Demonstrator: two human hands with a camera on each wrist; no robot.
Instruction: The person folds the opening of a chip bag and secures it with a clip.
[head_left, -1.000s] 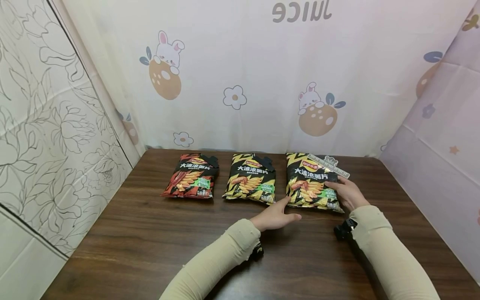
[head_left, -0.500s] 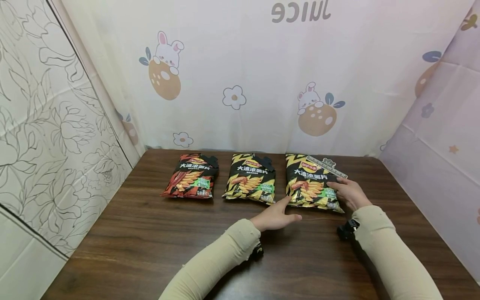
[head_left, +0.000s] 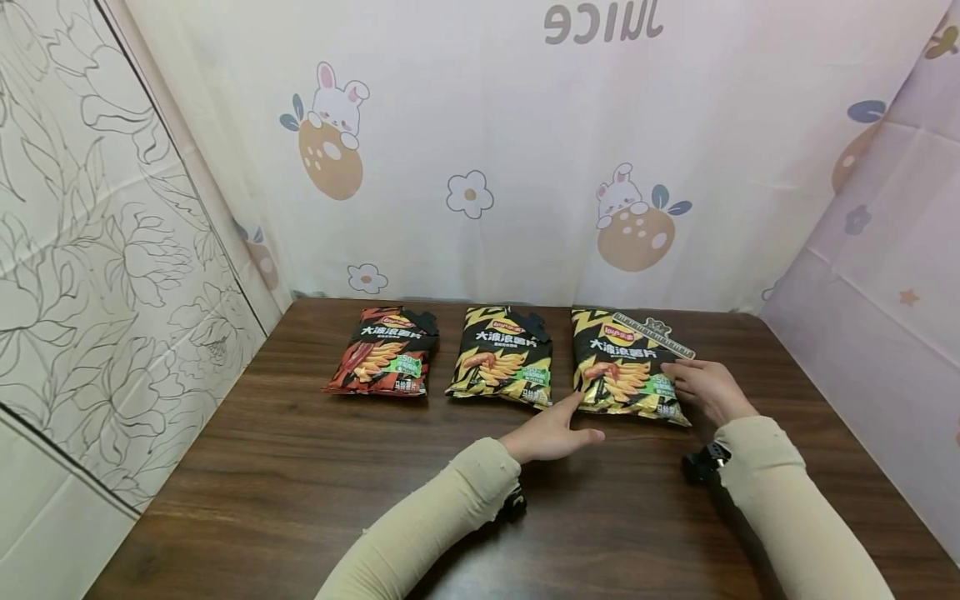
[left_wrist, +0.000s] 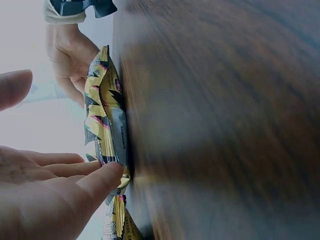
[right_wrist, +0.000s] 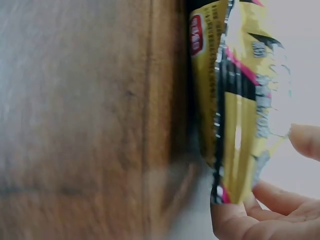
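A black-and-yellow chip bag (head_left: 618, 367) lies flat at the right of a row of three. A pale clip (head_left: 655, 333) with a piano-key-like pattern and a small figure on top sits slantwise across its upper right corner. My left hand (head_left: 551, 431) has its fingers extended, fingertips at the bag's near left corner, thumb apart. In the left wrist view those fingers (left_wrist: 100, 180) overlap the bag's side. Beside the bag's right edge is my right hand (head_left: 708, 392), loosely bent. The right wrist view has its thumb (right_wrist: 307, 140) and fingers spread at the bag's edge.
Another black-and-yellow chip bag (head_left: 498, 358) and a red-and-black one (head_left: 382, 354) lie to the left, each with a black clip at its upper right corner. The brown wooden table (head_left: 300, 492) ends at a patterned curtain (head_left: 480, 125) behind.
My right hand has shifted rightward, its thumb sliding back toward the bag's right edge. The pale clip has tilted slightly. My left hand and the bags have hardly moved.
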